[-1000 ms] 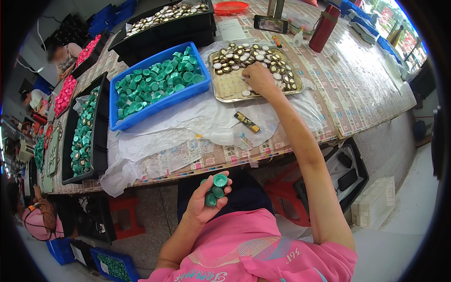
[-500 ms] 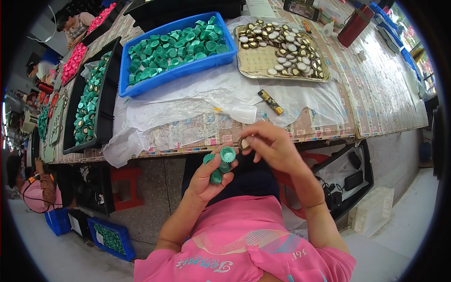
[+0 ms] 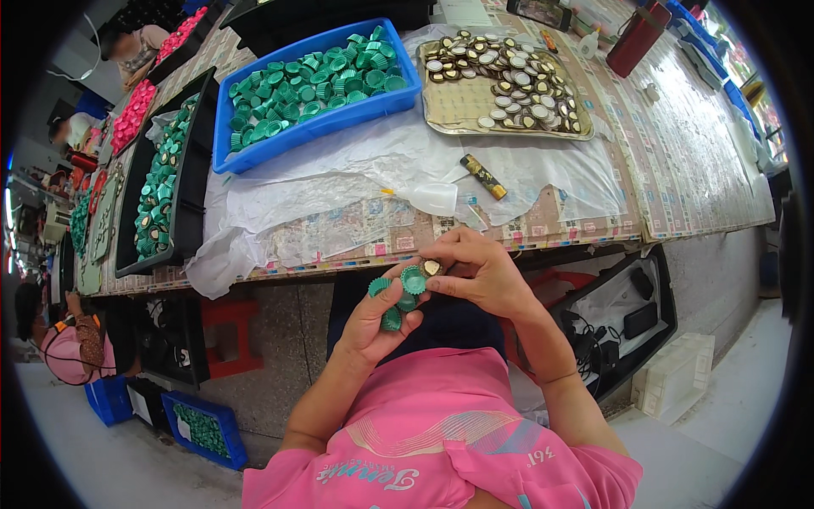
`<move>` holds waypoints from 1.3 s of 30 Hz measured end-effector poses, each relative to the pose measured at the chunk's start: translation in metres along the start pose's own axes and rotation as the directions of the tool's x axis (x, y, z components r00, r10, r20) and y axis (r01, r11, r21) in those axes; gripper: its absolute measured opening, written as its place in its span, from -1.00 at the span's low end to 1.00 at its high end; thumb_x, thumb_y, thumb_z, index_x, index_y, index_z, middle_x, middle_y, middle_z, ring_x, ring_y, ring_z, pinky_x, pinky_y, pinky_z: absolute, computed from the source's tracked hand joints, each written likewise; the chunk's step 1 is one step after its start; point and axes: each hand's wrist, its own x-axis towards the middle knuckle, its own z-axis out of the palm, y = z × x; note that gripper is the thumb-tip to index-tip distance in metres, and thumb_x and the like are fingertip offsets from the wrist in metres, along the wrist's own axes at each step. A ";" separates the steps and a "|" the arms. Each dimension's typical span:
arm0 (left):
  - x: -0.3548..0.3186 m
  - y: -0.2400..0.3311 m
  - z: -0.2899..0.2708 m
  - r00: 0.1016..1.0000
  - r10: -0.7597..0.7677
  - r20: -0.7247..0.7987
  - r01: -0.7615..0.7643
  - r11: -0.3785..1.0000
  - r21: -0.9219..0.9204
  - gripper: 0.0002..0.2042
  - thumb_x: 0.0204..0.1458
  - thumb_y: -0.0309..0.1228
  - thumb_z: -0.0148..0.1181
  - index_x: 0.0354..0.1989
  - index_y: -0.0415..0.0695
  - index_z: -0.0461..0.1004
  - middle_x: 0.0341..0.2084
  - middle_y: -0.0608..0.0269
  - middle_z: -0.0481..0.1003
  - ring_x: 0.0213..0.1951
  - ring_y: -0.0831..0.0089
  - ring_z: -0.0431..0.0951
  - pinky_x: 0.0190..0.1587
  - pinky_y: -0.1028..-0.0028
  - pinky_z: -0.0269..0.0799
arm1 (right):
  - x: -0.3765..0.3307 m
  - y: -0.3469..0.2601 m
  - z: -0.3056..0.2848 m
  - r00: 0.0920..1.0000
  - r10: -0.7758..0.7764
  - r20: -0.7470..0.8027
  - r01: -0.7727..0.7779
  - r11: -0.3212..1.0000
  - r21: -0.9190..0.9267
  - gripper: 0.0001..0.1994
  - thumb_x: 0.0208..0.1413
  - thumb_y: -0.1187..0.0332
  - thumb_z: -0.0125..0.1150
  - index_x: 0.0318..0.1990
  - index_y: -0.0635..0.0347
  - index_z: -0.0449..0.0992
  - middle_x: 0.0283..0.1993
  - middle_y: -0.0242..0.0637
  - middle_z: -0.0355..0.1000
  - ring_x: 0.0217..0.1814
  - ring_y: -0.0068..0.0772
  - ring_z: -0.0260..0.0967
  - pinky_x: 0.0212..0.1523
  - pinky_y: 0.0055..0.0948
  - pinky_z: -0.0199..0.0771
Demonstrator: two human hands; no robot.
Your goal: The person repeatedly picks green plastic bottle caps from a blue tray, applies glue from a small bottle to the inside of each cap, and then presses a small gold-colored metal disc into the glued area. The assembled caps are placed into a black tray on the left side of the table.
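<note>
Several small green fluted cups (image 3: 413,280) are bunched in my left hand (image 3: 373,321), whose fingers are closed round them. My right hand (image 3: 476,270) pinches a small round dark-rimmed disc with a pale centre (image 3: 432,267), right beside the topmost cup. Both hands are over my lap, just off the table's near edge. Beyond them a metal tray (image 3: 462,106) bears many similar round pieces. A blue bin (image 3: 318,125) full of green cups stands to its left. On the far left a black crate (image 3: 188,199) holds green cups with pieces in them.
A dark patterned tube (image 3: 483,176) and a translucent white plastic piece (image 3: 434,198) lie on white sheeting on the table (image 3: 678,187). A red flask (image 3: 638,41) stands at the back right. Below are red stools (image 3: 231,339) and a white crate (image 3: 674,377). Other people sit at left.
My right hand has moved slightly left, bringing the disc up to the cups and turning its pale face into view. The left hand stays nearly in place. The view has shifted slightly.
</note>
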 end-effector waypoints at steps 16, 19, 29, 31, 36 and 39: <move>0.000 -0.001 0.007 0.997 0.050 -0.059 -0.043 0.992 0.117 -0.53 0.05 -0.45 0.26 0.16 -0.10 0.30 -0.13 0.29 0.45 -0.20 0.50 0.50 -0.37 0.58 0.47 | -0.013 -0.004 0.013 0.956 -0.279 -0.093 0.232 0.910 -0.345 -0.73 -0.16 0.49 0.41 -0.22 0.16 0.57 -0.18 -0.26 0.45 -0.17 -0.28 0.46 -0.20 -0.42 0.48; 0.001 -0.002 0.005 0.996 0.059 -0.071 -0.049 0.990 0.132 -0.54 0.05 -0.46 0.25 0.16 -0.09 0.31 -0.15 0.28 0.46 -0.21 0.50 0.50 -0.36 0.57 0.48 | -0.014 -0.003 0.015 0.942 -0.316 -0.114 0.250 0.885 -0.392 -0.72 -0.20 0.50 0.44 -0.24 0.16 0.59 -0.18 -0.27 0.47 -0.21 -0.34 0.48 -0.23 -0.47 0.50; 0.002 -0.002 0.006 0.995 0.077 -0.069 -0.063 0.981 0.182 -0.56 0.04 -0.48 0.26 0.13 -0.09 0.34 -0.17 0.26 0.46 -0.23 0.49 0.50 -0.35 0.56 0.48 | -0.017 -0.004 0.017 0.952 -0.264 -0.154 0.200 0.919 -0.340 -0.73 -0.17 0.48 0.42 -0.24 0.17 0.54 -0.21 -0.26 0.44 -0.21 -0.28 0.45 -0.24 -0.41 0.49; 0.002 -0.002 0.008 0.994 0.086 -0.064 -0.071 0.977 0.199 -0.56 0.03 -0.49 0.27 0.12 -0.09 0.35 -0.17 0.26 0.46 -0.22 0.50 0.50 -0.35 0.56 0.48 | -0.017 -0.004 0.017 0.954 -0.257 -0.157 0.194 0.922 -0.335 -0.73 -0.17 0.48 0.42 -0.24 0.17 0.54 -0.21 -0.26 0.44 -0.21 -0.29 0.45 -0.24 -0.42 0.49; 0.002 -0.002 0.011 0.991 0.111 -0.079 -0.090 0.968 0.234 -0.56 0.01 -0.50 0.29 0.10 -0.11 0.36 -0.18 0.25 0.47 -0.25 0.50 0.51 -0.34 0.56 0.50 | -0.017 -0.003 0.017 0.945 -0.277 -0.171 0.208 0.918 -0.337 -0.72 -0.20 0.50 0.45 -0.25 0.20 0.58 -0.20 -0.26 0.48 -0.24 -0.36 0.49 -0.28 -0.49 0.49; 0.002 -0.002 0.012 0.989 0.125 -0.076 -0.101 0.958 0.268 -0.56 -0.01 -0.50 0.30 0.08 -0.13 0.37 -0.20 0.25 0.49 -0.28 0.50 0.52 -0.34 0.56 0.51 | -0.019 -0.002 0.018 0.937 -0.302 -0.176 0.225 0.906 -0.358 -0.73 -0.21 0.51 0.45 -0.26 0.19 0.58 -0.21 -0.27 0.48 -0.24 -0.36 0.49 -0.28 -0.49 0.50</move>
